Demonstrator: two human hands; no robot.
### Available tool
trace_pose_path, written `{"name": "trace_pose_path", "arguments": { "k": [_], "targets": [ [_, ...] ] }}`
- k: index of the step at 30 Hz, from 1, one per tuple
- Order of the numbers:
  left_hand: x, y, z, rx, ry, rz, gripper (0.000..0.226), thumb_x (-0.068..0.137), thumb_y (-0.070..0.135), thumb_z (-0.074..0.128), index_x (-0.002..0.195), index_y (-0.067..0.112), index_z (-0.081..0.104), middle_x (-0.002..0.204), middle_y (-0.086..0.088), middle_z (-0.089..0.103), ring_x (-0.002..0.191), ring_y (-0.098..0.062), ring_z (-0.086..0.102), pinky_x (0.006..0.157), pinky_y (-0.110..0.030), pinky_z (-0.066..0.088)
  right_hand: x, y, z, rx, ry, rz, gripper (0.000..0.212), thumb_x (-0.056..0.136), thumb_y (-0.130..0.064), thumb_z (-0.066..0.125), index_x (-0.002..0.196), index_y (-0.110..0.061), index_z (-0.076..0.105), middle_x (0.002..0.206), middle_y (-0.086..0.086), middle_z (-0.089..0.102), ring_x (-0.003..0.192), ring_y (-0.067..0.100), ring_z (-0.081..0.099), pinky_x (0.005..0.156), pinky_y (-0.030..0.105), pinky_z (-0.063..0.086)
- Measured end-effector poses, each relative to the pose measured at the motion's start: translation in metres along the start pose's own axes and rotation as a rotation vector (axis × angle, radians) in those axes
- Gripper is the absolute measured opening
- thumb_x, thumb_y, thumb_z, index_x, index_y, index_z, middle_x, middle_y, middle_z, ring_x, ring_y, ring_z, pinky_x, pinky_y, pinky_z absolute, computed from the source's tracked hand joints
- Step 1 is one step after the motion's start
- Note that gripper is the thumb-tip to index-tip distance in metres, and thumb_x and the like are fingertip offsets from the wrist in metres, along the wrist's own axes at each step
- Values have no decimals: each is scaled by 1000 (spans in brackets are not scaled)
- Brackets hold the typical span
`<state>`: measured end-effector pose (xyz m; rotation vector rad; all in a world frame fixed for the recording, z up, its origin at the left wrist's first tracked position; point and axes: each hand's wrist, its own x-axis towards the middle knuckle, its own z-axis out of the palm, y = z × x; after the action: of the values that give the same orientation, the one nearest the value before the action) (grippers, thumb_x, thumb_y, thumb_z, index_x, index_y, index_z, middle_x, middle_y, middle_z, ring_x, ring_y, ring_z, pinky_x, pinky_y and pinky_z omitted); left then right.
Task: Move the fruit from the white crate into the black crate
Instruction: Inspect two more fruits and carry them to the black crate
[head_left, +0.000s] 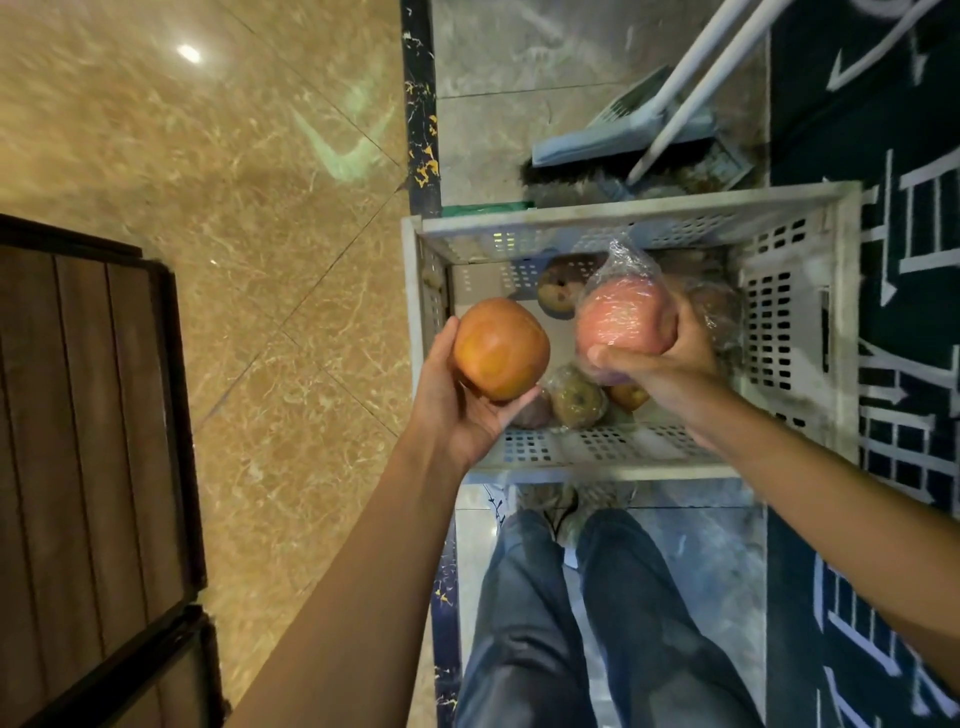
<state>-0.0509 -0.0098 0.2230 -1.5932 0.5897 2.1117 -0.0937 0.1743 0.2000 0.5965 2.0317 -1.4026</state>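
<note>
The white crate (613, 449) stands on the floor in front of my legs. My left hand (462, 400) holds an orange-red fruit (501, 348) over the crate's left rim. My right hand (670, 358) grips a pink fruit wrapped in clear plastic (621, 317) above the crate's middle. Down inside lie a few duller fruits: a brown one at the back (558, 296), another brownish one in plastic near the front (576, 402) and a small orange one (631, 396). The black crate is not in view.
A broom and dustpan (623, 140) lie on the floor just beyond the crate. A dark mat with white lettering (904, 260) runs along the right. Glossy tan tiles (234, 260) spread to the left, with a dark wooden panel (88, 415) at the far left.
</note>
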Motion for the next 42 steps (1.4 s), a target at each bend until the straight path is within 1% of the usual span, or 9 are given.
{"name": "trace_pose_path", "arguments": {
  "k": [3,7,12,15,19,22,31,36,42],
  "targets": [
    [-6,-2,-2,1,1,-18,37,87,52,53,102,19,57,104,-15,63,90,-32,65,58,-43,58,-9,8,-3,8,8,30,87,61,-13,84,134,-23,38,124,-3,49,111,17,52,92,34,48],
    [-8,-6,-5,-141,-14,-134,55,80,55,60,120,17,56,116,-16,62,96,-34,64,53,-42,60,-17,18,-4,24,11,35,86,61,-12,84,134,-22,39,126,0,51,109,16,54,87,31,47],
    [-17,-10,-5,-592,-125,-319,77,68,56,69,114,-4,54,94,-30,63,69,-43,67,40,-33,55,-24,26,-4,52,-26,83,94,53,-22,86,133,-29,38,123,-3,52,109,21,57,92,46,52],
    [-19,-10,-3,-682,-140,-314,79,71,56,67,120,-4,51,97,-34,62,69,-46,67,40,-34,55,-27,25,0,57,-17,81,95,50,-23,87,132,-32,39,121,-4,53,109,22,57,91,49,52],
    [-22,-11,-3,-641,-90,-257,74,73,55,68,118,-1,53,94,-36,62,72,-47,66,41,-36,55,-32,20,3,89,-28,96,105,39,-33,87,133,-33,38,127,-3,52,111,23,57,86,48,55],
    [-26,-11,-5,-550,-82,-227,81,67,58,72,124,3,53,102,-30,60,81,-41,64,44,-37,56,-34,20,2,96,-25,80,98,54,-19,87,136,-28,37,130,0,50,113,22,55,86,42,55],
    [-46,-5,2,-132,-69,-101,105,39,61,71,130,11,55,120,-18,62,91,-33,66,50,-36,58,-46,14,-6,121,-24,62,96,59,-12,85,139,-24,34,128,0,51,110,20,56,91,42,53],
    [-50,-4,8,-230,-38,-122,86,59,61,72,128,12,56,117,-20,63,80,-37,69,46,-37,57,-52,9,-10,112,-23,53,91,60,-13,85,136,-24,35,122,-4,49,109,19,55,91,41,52],
    [-51,-2,0,-395,-48,-187,87,65,67,66,126,5,56,106,-20,67,72,-34,70,50,-31,59,-53,4,-9,113,-45,85,103,47,-27,87,136,-27,35,127,-4,49,113,21,54,91,46,52]
  ]
}}
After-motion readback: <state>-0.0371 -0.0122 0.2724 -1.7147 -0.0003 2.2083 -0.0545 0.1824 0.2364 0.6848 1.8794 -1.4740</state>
